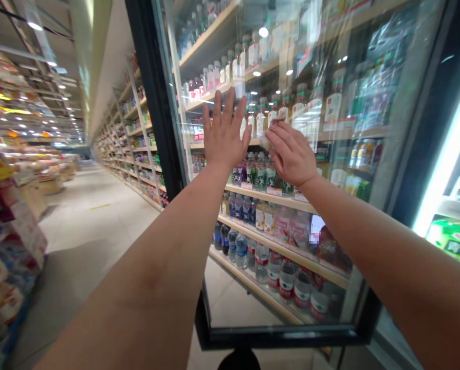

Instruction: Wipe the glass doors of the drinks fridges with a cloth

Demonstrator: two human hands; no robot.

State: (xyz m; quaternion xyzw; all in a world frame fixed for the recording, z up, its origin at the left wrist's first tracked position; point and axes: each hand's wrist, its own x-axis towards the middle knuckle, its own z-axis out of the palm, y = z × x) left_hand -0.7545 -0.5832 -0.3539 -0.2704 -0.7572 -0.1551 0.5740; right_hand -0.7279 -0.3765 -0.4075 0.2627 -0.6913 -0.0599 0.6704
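A glass door [283,31] with a black frame [152,97] stands at an angle in front of me. My left hand [225,133] lies flat against the pane, its fingers spread and nothing in them. To its right, my right hand [291,151] is closed around a crumpled whitish wipe [266,141] held at the glass. Most of the wipe is hidden under the fingers, so I cannot tell whether it is paper or cloth. Rows of bottled drinks [260,123] show in the pane behind both hands.
At the right edge is a lit cooler interior with a green package [453,241]. Stocked shelves [137,128] run along an aisle floor [83,210] to the left. A display of colourful packages [6,267] stands at the far left. Something dark and round [239,359] sits below the door.
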